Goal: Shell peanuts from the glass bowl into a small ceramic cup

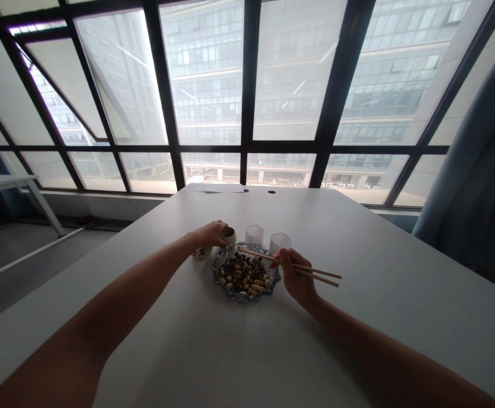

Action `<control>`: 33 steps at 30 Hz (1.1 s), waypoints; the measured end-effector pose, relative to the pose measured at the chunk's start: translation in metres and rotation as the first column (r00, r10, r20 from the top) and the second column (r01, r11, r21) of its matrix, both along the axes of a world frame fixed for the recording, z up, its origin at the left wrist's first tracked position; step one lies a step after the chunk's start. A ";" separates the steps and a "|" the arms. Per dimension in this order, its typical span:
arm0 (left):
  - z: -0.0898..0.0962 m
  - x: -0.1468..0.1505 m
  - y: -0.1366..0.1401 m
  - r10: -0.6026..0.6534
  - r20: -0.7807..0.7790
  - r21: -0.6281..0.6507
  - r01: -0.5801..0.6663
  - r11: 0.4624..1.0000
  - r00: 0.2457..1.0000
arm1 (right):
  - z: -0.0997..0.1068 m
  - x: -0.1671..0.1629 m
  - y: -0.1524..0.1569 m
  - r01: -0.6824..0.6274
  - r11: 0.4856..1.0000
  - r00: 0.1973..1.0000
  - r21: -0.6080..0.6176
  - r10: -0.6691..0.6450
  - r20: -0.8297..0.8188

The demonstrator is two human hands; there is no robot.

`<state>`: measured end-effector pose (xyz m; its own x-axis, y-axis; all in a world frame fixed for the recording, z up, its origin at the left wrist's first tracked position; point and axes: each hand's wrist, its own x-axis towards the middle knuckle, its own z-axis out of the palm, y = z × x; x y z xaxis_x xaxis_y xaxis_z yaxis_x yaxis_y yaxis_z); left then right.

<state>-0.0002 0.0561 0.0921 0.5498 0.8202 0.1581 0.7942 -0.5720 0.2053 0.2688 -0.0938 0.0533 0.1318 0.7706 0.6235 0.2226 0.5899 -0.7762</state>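
Observation:
My left hand (214, 233) reaches past the left side of a scalloped glass bowl (246, 298), its fingers around the side of a small round cup (229, 233) with a dark opening. A second pale cup with dark characters (202, 253) is partly hidden under my left wrist. In the bowl lies a mix of nuts and dark seeds (247, 275), with peanuts and pistachio-like shells among them. My right hand (295, 276) is closed on a pair of wooden chopsticks (324, 272). Their tips point left, over the far rim of the bowl.
Behind the bowl stand two translucent plastic cups, one at the left (254, 234) and one at the right (280, 242). All of this is on a long white table (179, 340). Paper sheets (215, 188) lie at its far end, before large windows. A blue curtain (477, 153) hangs at right.

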 end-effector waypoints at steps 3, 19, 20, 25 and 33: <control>0.009 0.000 0.008 0.055 0.016 -0.081 -0.054 0.995 0.998 | 0.000 -0.001 -0.001 -0.006 1.000 1.000 -0.021 0.006 -0.015; 0.013 0.076 -0.002 -0.110 0.073 -0.002 0.110 0.994 0.991 | 0.019 0.024 0.024 0.260 0.965 0.953 -0.002 -0.257 -0.159; 0.014 0.077 -0.005 -0.134 0.063 0.063 0.130 0.989 0.989 | 0.020 0.025 0.024 0.259 0.966 0.954 0.010 -0.254 -0.159; 0.017 0.075 -0.012 -0.240 0.013 0.277 0.228 0.933 0.971 | 0.022 0.024 0.023 0.243 0.966 0.965 0.089 -0.231 -0.126; 0.016 0.074 -0.016 -0.276 0.080 0.275 0.245 0.930 0.958 | 0.014 0.028 0.024 0.226 0.966 0.965 0.129 -0.240 0.105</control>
